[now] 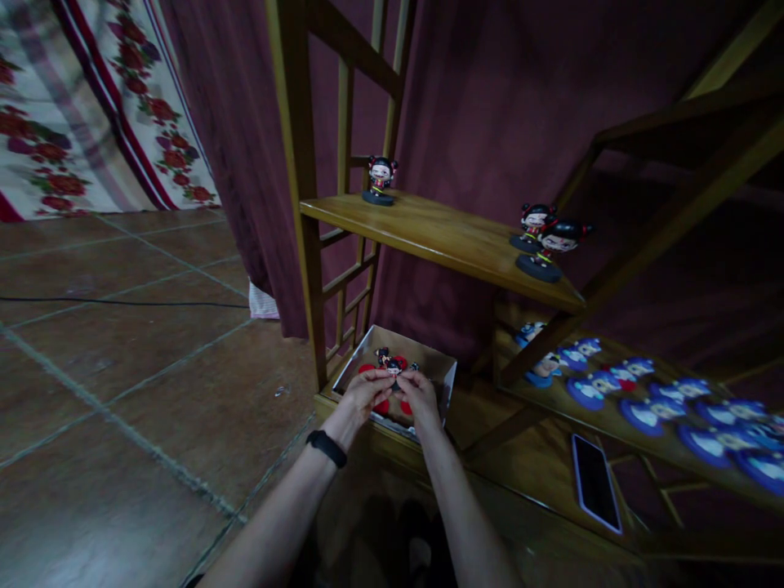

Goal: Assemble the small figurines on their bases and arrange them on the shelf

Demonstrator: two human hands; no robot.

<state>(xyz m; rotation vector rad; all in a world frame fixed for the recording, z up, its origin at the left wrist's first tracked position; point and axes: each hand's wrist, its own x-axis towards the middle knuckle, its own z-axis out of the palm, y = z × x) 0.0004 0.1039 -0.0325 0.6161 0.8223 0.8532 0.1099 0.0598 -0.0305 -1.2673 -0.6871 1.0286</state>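
Both hands meet over an open cardboard box [439, 371] on the lowest shelf. My left hand [363, 394], with a black band on its wrist, has its fingers closed on one side of a small black-haired figurine [394, 370]. From the other side my right hand [420, 394] grips the same figurine. Its lower part is partly hidden by my fingers. Inside the box, behind the hands, lie another dark-haired figurine [383, 357] and several red round pieces [366, 369].
A figurine [380, 180] stands at the left of the upper wooden shelf [429, 233]; two more [542, 238] stand at its right. Several blue-and-white figurines [652, 408] occupy the right shelf. A phone [596, 482] lies below them. A cable [122, 302] crosses the tiled floor.
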